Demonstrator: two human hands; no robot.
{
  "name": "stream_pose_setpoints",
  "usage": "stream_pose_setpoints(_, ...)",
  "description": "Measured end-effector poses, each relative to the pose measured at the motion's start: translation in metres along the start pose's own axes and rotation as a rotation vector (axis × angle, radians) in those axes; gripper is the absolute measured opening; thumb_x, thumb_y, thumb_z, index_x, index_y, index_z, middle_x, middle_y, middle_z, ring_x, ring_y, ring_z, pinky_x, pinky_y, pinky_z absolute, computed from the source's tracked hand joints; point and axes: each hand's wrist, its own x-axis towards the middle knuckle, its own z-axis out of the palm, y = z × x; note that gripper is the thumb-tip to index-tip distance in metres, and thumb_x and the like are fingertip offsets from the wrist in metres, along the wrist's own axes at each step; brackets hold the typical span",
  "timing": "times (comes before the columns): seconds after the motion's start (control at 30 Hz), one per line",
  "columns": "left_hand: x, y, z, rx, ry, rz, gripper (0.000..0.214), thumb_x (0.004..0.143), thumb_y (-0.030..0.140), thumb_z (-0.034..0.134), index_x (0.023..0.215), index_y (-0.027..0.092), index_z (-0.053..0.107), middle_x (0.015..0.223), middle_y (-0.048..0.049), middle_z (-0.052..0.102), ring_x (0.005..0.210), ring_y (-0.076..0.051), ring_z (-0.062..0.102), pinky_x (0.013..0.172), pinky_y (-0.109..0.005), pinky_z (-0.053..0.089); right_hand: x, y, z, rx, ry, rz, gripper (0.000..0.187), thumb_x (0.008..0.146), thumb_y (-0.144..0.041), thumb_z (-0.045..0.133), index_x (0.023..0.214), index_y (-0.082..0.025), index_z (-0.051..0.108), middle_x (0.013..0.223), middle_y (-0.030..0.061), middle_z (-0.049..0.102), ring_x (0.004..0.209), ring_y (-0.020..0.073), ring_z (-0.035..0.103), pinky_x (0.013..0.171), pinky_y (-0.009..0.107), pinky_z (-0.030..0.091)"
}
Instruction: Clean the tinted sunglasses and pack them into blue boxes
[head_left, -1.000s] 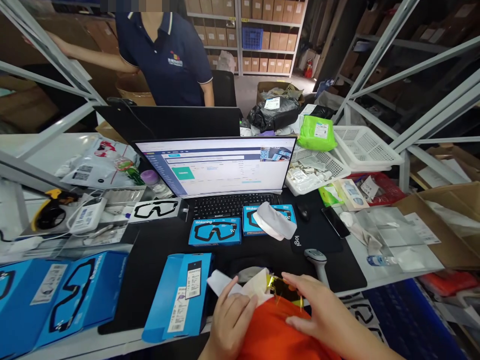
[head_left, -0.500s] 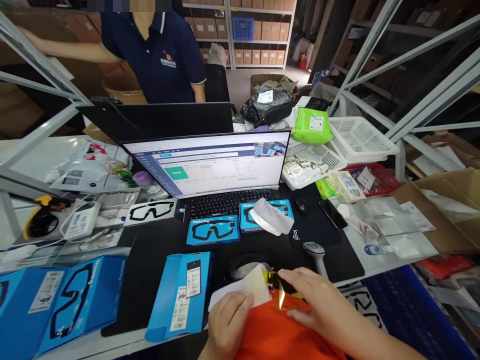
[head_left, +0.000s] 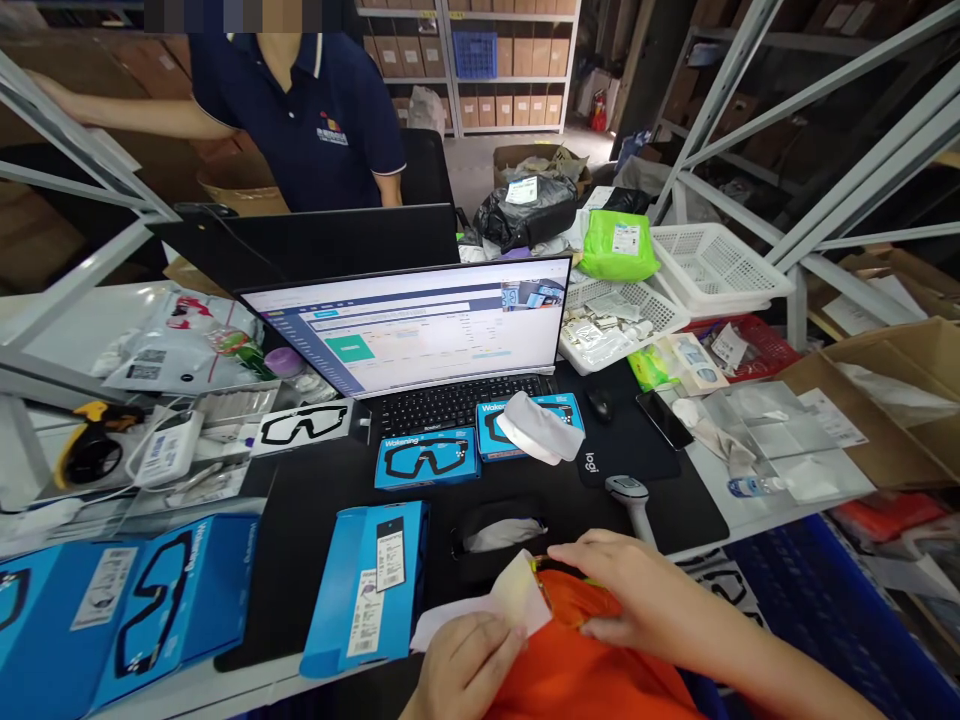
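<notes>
My left hand (head_left: 471, 660) grips a white cloth (head_left: 517, 597) with its fingers closed. The cloth's upper part lies against yellow-lensed glasses (head_left: 574, 595). My right hand (head_left: 611, 580) holds these glasses by the right side, over my orange clothing. Just beyond them an open black glasses case (head_left: 491, 535) has whitish material inside. To the left lies a flattened blue box (head_left: 367, 590) with a black-and-white tag (head_left: 391, 555) on it. Two blue glasses boxes (head_left: 427, 458) sit before the keyboard, a white pouch (head_left: 541, 428) on the right one.
A monitor (head_left: 420, 325) and keyboard (head_left: 457, 398) stand at the back. At right are a barcode scanner (head_left: 631, 500), a mouse (head_left: 599, 404) and a phone (head_left: 664, 421). Large blue boxes (head_left: 169, 610) occupy the front left. A co-worker (head_left: 300, 120) is behind the monitors.
The glasses have tipped, so the lens looks more orange and its bright glint is gone. My left hand and the cloth have shifted slightly right. The view has moved a little.
</notes>
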Motion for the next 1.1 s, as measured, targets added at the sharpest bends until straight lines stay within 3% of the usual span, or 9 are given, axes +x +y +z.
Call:
stream_pose_setpoints(0.17,0.011,0.006,-0.006,-0.072,0.014,-0.026,0.026,0.096,0.010,0.050,0.116,0.013,0.068,0.084,-0.0079,0.074,0.081,-0.017,0.070,0.073,-0.026,0.058,-0.001,0.003,0.005,0.009,-0.050,0.020,0.073,0.073,-0.017,0.075,0.142,-0.025,0.053,0.123,0.0096,0.067,0.112,0.0263,0.063,0.099,0.035,0.048)
stream_pose_setpoints(0.27,0.021,0.009,-0.008,-0.127,0.042,-0.222,0.015,0.092,0.011,0.060,0.102,0.016,0.069,0.076,-0.0043,0.071,0.070,-0.015,0.066,0.065,-0.024,0.056,-0.002,0.004,0.006,0.040,-0.053,0.057,0.070,0.075,-0.025,0.077,0.141,-0.025,0.054,0.120,0.0101,0.067,0.112,0.0279,0.063,0.098,0.036,0.048)
stream_pose_setpoints(0.4,0.029,0.011,-0.008,-0.199,-0.003,-0.418,0.015,0.094,0.018,0.061,0.107,0.019,0.068,0.076,-0.0034,0.068,0.065,-0.013,0.064,0.058,-0.021,0.055,0.002,0.004,0.005,0.103,-0.055,0.082,0.066,0.077,-0.035,0.077,0.139,-0.025,0.057,0.119,0.0105,0.068,0.112,0.0293,0.063,0.098,0.037,0.047)
stream_pose_setpoints(0.53,0.029,0.010,-0.008,-0.211,-0.041,-0.435,0.017,0.093,0.018,0.061,0.108,0.021,0.069,0.079,-0.0033,0.068,0.069,-0.013,0.065,0.060,-0.021,0.055,0.009,0.002,0.002,0.110,-0.065,0.052,0.060,0.077,-0.035,0.077,0.133,-0.023,0.061,0.115,0.0104,0.070,0.105,0.0282,0.065,0.094,0.035,0.049)
stream_pose_setpoints(0.63,0.022,0.010,-0.012,-0.294,-0.082,-0.443,0.021,0.090,0.031,0.067,0.110,0.023,0.069,0.085,-0.0050,0.069,0.075,-0.016,0.067,0.064,-0.024,0.058,0.012,0.000,0.002,0.086,-0.076,0.022,0.061,0.075,-0.034,0.079,0.132,-0.023,0.062,0.115,0.0104,0.069,0.103,0.0275,0.066,0.092,0.034,0.049)
stream_pose_setpoints(0.7,0.016,0.010,-0.017,-0.389,-0.113,-0.530,0.027,0.093,0.042,0.061,0.111,0.023,0.070,0.095,-0.0084,0.070,0.084,-0.019,0.069,0.068,-0.026,0.060,0.013,0.000,0.002,0.074,-0.089,-0.017,0.062,0.073,-0.032,0.082,0.130,-0.022,0.062,0.115,0.0099,0.070,0.104,0.0271,0.066,0.092,0.034,0.049)
stream_pose_setpoints(0.8,0.012,0.004,-0.024,-0.403,-0.161,-0.751,0.029,0.100,0.036,0.047,0.113,0.023,0.070,0.111,-0.0118,0.069,0.097,-0.021,0.070,0.077,-0.029,0.062,0.015,0.000,0.003,0.059,-0.095,-0.106,0.062,0.071,-0.025,0.084,0.130,-0.022,0.062,0.116,0.0085,0.071,0.108,0.0265,0.064,0.095,0.033,0.048)
stream_pose_setpoints(0.97,0.034,-0.016,-0.031,-0.356,-0.376,-0.803,0.036,0.094,0.021,0.050,0.126,0.027,0.066,0.121,-0.0097,0.068,0.106,-0.020,0.069,0.089,-0.031,0.058,0.018,-0.004,0.007,0.023,-0.086,-0.241,0.059,0.077,-0.020,0.079,0.132,-0.023,0.061,0.125,0.0085,0.069,0.116,0.0248,0.062,0.100,0.033,0.047)
stream_pose_setpoints(1.1,0.060,-0.032,-0.041,-0.573,-0.634,-0.790,0.030,0.091,0.018,0.053,0.113,0.025,0.072,0.116,-0.0073,0.069,0.108,-0.019,0.066,0.095,-0.029,0.052,0.017,-0.008,0.007,-0.026,-0.087,-0.261,0.056,0.080,-0.017,0.076,0.134,-0.023,0.060,0.131,0.0081,0.067,0.118,0.0237,0.061,0.102,0.033,0.047)
